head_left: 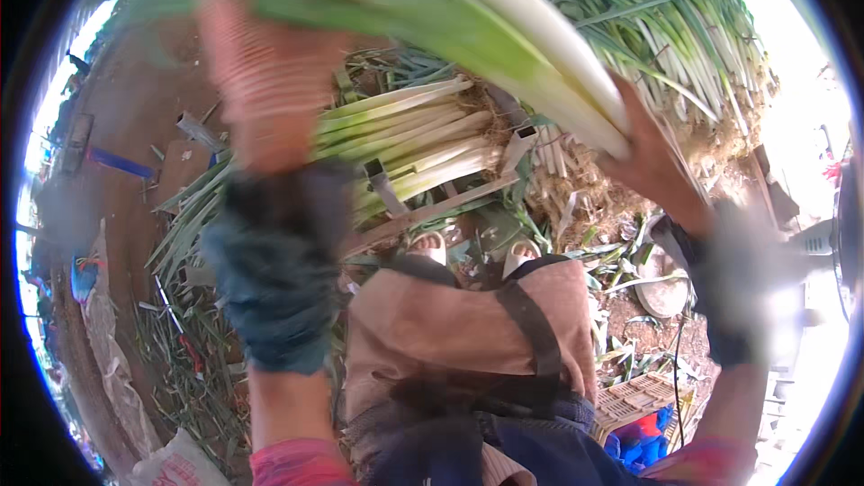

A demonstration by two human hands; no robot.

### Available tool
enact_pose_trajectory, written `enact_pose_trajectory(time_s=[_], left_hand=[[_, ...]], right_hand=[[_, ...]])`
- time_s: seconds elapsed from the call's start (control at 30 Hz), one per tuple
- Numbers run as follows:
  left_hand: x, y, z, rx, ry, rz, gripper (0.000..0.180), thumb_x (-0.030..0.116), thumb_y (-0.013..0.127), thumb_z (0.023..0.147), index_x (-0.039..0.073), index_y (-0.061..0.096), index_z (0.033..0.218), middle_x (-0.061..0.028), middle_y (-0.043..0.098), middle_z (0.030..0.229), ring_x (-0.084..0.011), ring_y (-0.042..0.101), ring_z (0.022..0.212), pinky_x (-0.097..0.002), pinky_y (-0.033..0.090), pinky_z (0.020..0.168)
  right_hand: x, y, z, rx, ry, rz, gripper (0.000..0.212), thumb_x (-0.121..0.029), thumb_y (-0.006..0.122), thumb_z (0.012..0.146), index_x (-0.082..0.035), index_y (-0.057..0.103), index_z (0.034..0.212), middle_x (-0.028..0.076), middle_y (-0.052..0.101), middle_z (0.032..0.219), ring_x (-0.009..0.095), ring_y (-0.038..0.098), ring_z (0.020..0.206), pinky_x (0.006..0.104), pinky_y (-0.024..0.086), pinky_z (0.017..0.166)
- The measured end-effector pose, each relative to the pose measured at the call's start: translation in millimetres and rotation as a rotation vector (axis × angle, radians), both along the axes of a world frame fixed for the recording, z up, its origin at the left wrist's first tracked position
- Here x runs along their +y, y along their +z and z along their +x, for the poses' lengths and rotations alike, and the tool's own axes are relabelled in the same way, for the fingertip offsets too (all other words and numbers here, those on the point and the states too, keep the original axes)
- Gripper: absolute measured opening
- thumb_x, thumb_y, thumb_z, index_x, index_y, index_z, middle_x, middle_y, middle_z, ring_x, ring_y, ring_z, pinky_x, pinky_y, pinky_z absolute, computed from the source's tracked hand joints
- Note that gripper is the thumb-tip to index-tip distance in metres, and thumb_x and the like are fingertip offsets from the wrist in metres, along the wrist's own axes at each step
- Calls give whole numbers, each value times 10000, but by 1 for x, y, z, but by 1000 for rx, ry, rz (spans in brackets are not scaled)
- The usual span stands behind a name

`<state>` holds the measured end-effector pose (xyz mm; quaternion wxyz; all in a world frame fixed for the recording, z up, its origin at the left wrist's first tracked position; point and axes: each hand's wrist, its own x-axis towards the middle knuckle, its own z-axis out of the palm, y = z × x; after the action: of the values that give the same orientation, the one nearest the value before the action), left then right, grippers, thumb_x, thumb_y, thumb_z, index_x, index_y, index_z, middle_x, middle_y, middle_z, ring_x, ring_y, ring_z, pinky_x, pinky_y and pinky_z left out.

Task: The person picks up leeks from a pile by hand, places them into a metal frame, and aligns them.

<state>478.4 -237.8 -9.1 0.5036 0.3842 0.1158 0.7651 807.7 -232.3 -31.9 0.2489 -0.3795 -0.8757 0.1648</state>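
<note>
Across the top of the head view runs a bundle of long green onions [504, 45], raised close and blurred by motion. My left hand [274, 63], in a reddish striped glove, is closed around their green leaves; its fingers are smeared and partly hidden. At the white lower ends, my right hand [643, 139] grips the same bundle, with its fingertips mostly behind the stalks. Below the bundle, more green onions [414, 139] lie side by side on a low metal-and-wood rack [441, 211], roots to the right and leaves to the left.
A large heap of rooted green onions [666, 27] fills the far right. Leaf trimmings [207, 387] litter the ground at left. A round pale lid-like object [661, 283] and a tan plastic crate [639, 400] are at lower right. A white sack [180, 463] lies at lower left.
</note>
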Motion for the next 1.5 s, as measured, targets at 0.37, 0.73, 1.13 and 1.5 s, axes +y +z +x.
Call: enact_pose_trajectory(time_s=[0.37,0.73,1.13,1.5], left_hand=[[-94,-173,-159,215,-38,-1079,651,404,581,851,-4,369,1312,-231,500,1212,-330,551,1030,-468,515,782],[45,-215,-120,2158,683,-547,455,293,664,783,43,550,1146,-128,589,1100,-273,563,989,-379,443,875],[30,-196,-124,2530,697,-436,226,234,645,783,114,508,918,-69,548,817,-250,575,778,-404,473,688],[23,-160,-153,2349,873,-379,583,204,687,757,184,466,1296,-76,527,1207,-256,500,1103,-403,368,999]], right_hand=[[159,-210,-182,-571,139,219,695,7,548,765,-129,256,1381,168,546,1088,263,571,923,401,470,779],[154,-292,-139,-546,43,326,495,-47,497,797,-62,345,1268,141,457,1136,312,469,1089,438,382,926],[146,-206,-166,-247,213,282,695,-223,657,687,-90,366,1304,151,403,1217,284,411,1122,460,345,904],[110,-238,-206,-614,232,67,213,-116,552,822,-86,564,1033,92,567,997,228,517,1000,406,385,839]])
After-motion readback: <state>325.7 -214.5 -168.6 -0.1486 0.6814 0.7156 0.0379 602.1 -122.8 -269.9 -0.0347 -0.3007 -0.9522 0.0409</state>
